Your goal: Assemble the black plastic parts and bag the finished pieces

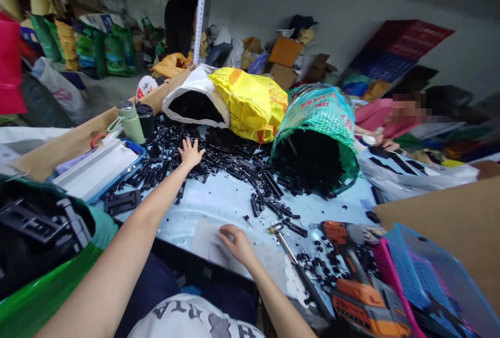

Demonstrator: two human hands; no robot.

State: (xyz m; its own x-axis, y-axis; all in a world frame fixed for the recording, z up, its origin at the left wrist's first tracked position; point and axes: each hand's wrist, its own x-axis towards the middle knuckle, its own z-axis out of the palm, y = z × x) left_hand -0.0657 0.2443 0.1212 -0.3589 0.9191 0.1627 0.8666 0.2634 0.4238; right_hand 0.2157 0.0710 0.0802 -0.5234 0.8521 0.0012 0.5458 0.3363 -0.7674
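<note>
Across the table (213,192), loose black parts (273,184) lie around the splayed left hand (190,155); the nearer right hand (239,247) is half-curled, its grip unclear. A hasty sweep could spill some off.

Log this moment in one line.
left hand: spread, at black parts | right hand: by paper | hammer, drill: on table, right side
</note>
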